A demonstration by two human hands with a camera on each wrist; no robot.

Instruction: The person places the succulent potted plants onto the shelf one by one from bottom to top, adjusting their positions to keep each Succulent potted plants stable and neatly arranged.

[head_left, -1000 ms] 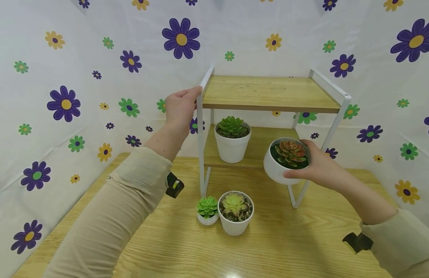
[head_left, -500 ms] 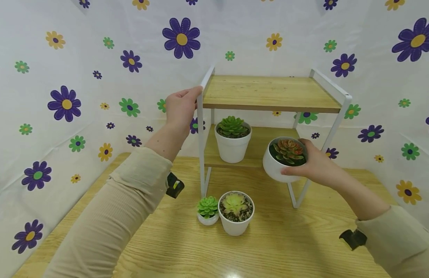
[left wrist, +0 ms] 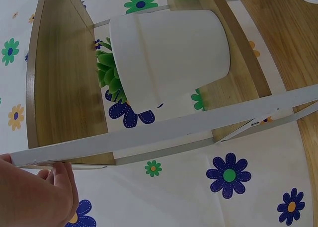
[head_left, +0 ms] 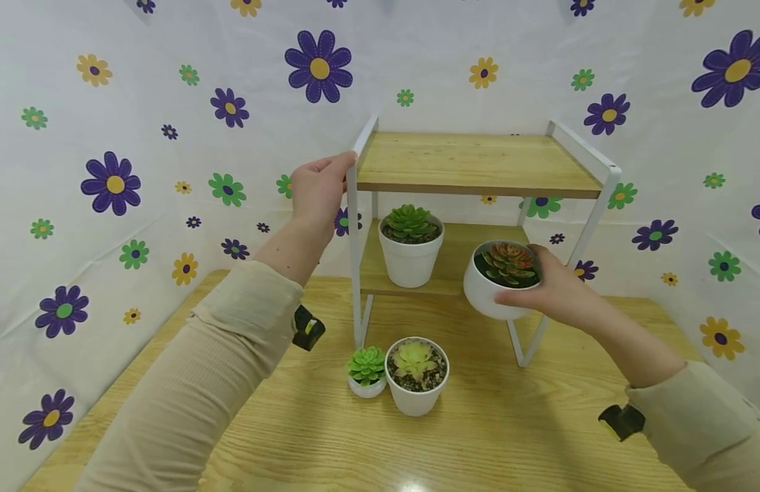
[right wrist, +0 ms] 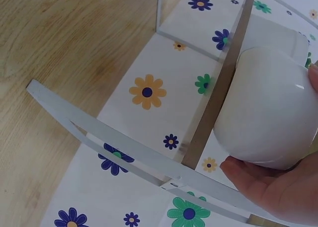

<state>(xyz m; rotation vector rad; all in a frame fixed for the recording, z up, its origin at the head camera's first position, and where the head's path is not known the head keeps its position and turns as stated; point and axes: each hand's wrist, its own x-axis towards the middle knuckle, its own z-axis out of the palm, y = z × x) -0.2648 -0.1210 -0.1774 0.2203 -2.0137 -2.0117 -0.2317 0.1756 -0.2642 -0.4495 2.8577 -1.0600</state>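
Observation:
A two-tier shelf with wooden boards [head_left: 478, 160] and a white metal frame stands on the table. My left hand [head_left: 321, 188] pinches the frame's upper left front corner; the left wrist view shows its fingers [left wrist: 62, 185] around the white bar. With thumb and fingers my right hand [head_left: 555, 287] grips a round white pot [head_left: 493, 297] holding a reddish succulent [head_left: 509, 263]. This pot is slightly tilted at the front edge of the lower board, right side; whether it touches the board I cannot tell. A taller white pot [head_left: 411, 263] with a green succulent [head_left: 411, 222] stands on that board's left.
On the wooden table [head_left: 478, 437], before the shelf's left leg, stand a small potted green succulent [head_left: 366, 369] and a larger white pot [head_left: 417, 400] with a pale yellow-green succulent. Behind everything hangs a white cloth [head_left: 417, 41] printed with flowers.
My right hand has carried the round pot slightly left and up, and its tilt has lessened a little. The left hand has stayed on the shelf frame.

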